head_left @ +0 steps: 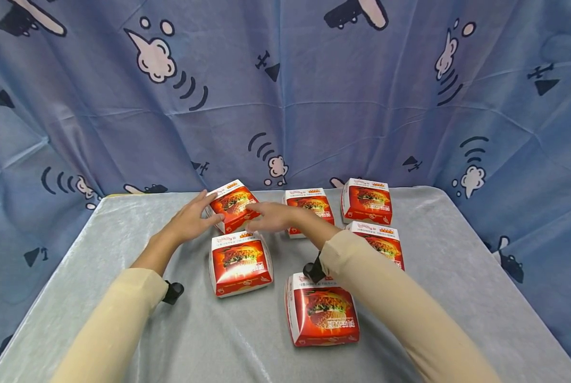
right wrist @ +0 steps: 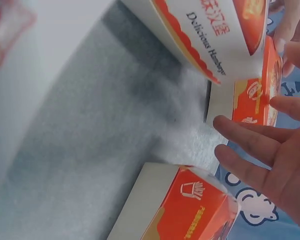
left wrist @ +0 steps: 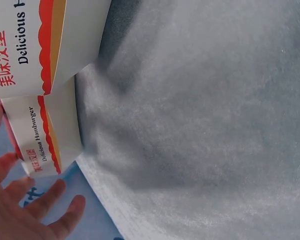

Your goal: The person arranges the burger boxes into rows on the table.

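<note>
A red and white hamburger box (head_left: 233, 205) sits at the back left of the table, turned at an angle. My left hand (head_left: 186, 221) is at its left side, thumb over the lid and fingers spread near the back corner. From the right, my right hand (head_left: 273, 215) reaches to the same box with its fingers extended; in the right wrist view these fingers (right wrist: 250, 137) lie alongside the box's printed side (right wrist: 250, 97). Just in front stands a second hamburger box (head_left: 241, 263), close below both hands. The left wrist view shows loosely spread fingers (left wrist: 45, 202) beside the rear box (left wrist: 47, 135).
Right of the hands are more hamburger boxes: one at back centre (head_left: 309, 205), one at back right (head_left: 368, 201), one partly under my right forearm (head_left: 383, 242), and one in front (head_left: 326, 314). A blue patterned curtain (head_left: 285, 90) hangs behind the grey-covered table (head_left: 218, 340).
</note>
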A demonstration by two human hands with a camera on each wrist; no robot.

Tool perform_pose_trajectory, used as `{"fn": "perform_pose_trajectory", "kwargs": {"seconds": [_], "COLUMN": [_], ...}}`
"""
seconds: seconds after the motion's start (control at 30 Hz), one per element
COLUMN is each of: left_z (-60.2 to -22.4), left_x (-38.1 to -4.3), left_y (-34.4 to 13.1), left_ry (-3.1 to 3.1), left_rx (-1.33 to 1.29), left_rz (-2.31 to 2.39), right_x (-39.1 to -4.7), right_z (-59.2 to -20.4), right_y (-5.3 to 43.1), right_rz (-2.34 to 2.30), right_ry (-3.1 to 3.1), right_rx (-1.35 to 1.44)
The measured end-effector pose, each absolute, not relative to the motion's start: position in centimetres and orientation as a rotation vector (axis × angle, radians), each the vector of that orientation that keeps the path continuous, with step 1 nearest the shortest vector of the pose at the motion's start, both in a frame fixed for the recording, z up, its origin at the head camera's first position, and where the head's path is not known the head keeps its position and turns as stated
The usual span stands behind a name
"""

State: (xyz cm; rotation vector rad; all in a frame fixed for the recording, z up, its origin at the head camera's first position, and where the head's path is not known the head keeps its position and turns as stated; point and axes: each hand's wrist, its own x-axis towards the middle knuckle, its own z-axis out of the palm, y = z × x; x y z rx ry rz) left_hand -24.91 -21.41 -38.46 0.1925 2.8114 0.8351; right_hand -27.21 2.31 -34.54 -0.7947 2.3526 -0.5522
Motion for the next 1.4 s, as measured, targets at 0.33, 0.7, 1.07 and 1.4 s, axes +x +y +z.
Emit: {"fn": "perform_pose_trajectory", "kwargs": {"seconds": [0.33,0.7,1.07,1.4], "left_z": [-38.3,-38.4,-38.9,-38.9], "left_x": [-24.7,-24.5,-24.9,-24.7], "left_y": [-21.0,-21.1,-21.2,-21.4], "left_ry": [2.843,2.924,2.902,2.868], "left_rx": [0.194,0.237,0.278,0.229], "left_rz": [0.850,0.960,0.973,0.988], "right_x": [-26.3,-26.3,-26.6,-26.1], "right_z": [-34.7,-34.6,-34.6,-34.9], "right_y": [1.3,1.5,1.9,1.5], "right_rz": [-0.556,-0.518,-0.535,-0.664], "right_ry": [2.297,2.336,2.351,2.383], "right_rx": [-0.847,-0.821,-0.789,-0.868]}}
